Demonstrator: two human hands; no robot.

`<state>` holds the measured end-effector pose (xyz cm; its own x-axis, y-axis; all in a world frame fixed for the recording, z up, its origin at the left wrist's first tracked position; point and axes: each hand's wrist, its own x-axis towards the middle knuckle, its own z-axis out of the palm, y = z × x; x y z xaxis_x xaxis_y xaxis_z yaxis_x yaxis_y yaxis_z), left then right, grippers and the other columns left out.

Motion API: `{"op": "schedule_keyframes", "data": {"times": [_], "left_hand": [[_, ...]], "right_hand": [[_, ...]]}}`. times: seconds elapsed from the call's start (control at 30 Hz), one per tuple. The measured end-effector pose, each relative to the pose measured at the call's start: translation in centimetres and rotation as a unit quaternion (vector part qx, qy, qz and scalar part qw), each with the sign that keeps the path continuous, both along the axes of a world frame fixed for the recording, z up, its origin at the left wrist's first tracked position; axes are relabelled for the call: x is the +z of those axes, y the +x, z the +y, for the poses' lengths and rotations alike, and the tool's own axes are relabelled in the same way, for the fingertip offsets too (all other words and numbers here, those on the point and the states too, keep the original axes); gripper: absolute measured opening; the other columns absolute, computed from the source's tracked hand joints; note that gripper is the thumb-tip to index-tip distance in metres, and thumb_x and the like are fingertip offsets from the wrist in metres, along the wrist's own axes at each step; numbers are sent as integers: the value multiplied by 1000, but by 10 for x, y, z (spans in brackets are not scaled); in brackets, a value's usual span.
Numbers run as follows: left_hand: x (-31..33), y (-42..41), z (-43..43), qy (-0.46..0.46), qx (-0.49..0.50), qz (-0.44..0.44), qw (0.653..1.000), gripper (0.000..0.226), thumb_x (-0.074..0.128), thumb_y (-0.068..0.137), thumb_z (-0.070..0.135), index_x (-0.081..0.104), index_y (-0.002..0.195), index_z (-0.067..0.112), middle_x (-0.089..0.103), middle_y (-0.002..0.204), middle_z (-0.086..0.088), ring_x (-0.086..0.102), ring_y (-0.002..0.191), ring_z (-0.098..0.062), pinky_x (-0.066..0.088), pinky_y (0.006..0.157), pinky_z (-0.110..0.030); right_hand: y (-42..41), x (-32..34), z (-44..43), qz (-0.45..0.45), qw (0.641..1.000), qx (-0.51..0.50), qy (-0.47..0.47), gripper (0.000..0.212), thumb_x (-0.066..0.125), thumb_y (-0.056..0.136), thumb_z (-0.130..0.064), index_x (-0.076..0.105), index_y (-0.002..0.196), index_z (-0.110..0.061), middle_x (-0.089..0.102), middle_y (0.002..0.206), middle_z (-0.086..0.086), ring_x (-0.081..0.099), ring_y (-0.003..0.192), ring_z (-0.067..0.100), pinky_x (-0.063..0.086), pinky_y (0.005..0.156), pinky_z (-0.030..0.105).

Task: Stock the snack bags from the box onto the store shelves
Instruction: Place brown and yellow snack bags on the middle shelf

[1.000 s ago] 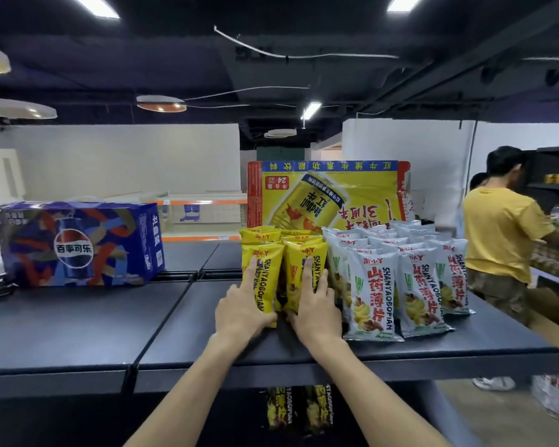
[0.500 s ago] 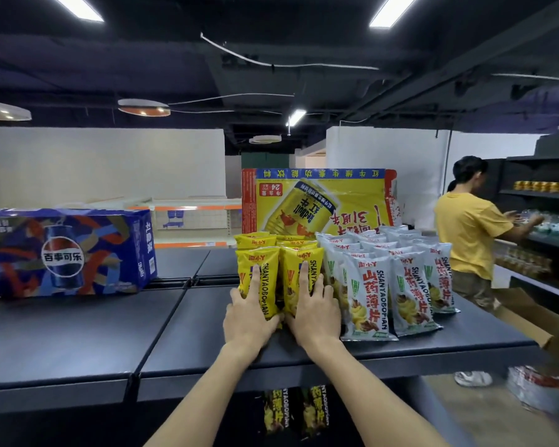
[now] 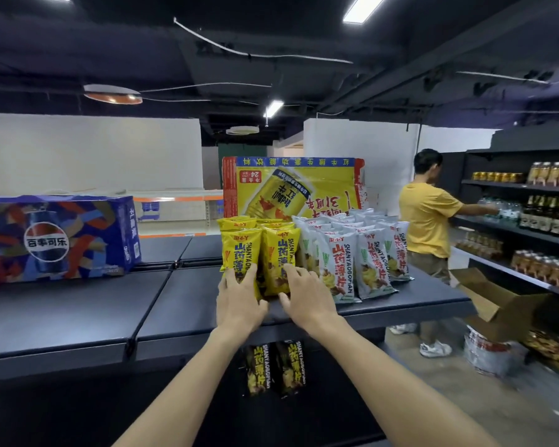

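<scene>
Two rows of yellow snack bags (image 3: 244, 250) stand upright on the dark top shelf (image 3: 426, 295), with rows of white snack bags (image 3: 341, 262) just to their right. My left hand (image 3: 239, 301) rests with relaxed fingers on the bottom of the front left yellow bag. The spread fingers of my right hand (image 3: 307, 298) touch the base of the front right yellow bag (image 3: 279, 253). Neither hand grips a bag. More yellow bags (image 3: 275, 366) stand on the shelf below. An open cardboard box (image 3: 501, 304) sits to the right in the aisle.
A blue Pepsi case (image 3: 55, 237) sits on the shelf at left. Behind the bags leans a yellow Red Bull carton (image 3: 291, 188). A person in a yellow shirt (image 3: 426, 217) works at the bottle shelves (image 3: 513, 227) on the right.
Both hands have slid down from the fronts of the yellow bags to their bases. The view has shifted a little to the right.
</scene>
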<state>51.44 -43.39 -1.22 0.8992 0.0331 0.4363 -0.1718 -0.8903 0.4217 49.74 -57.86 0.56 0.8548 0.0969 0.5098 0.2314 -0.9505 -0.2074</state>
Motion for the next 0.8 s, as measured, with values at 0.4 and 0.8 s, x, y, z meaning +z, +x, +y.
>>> {"op": "schedule_keyframes", "data": {"times": [0.4, 0.8], "left_hand": [[18, -48, -224, 115, -126, -99, 980, 19, 57, 84, 36, 58, 95, 21, 69, 94, -1, 66, 89, -25, 51, 68, -35], [-181, -104, -373, 177, -161, 123, 963, 28, 63, 83, 38, 59, 100, 16, 63, 100, -11, 61, 90, -37, 41, 70, -37]], "right_hand": [[-62, -8, -232, 7, 998, -59, -2, 31, 60, 90, -24, 53, 118, -14, 64, 112, 10, 61, 103, 33, 48, 79, 38], [-109, -207, -391, 237, 968, -72, 37, 63, 75, 78, -48, 53, 125, -15, 64, 117, 12, 60, 108, 33, 52, 86, 42]]}}
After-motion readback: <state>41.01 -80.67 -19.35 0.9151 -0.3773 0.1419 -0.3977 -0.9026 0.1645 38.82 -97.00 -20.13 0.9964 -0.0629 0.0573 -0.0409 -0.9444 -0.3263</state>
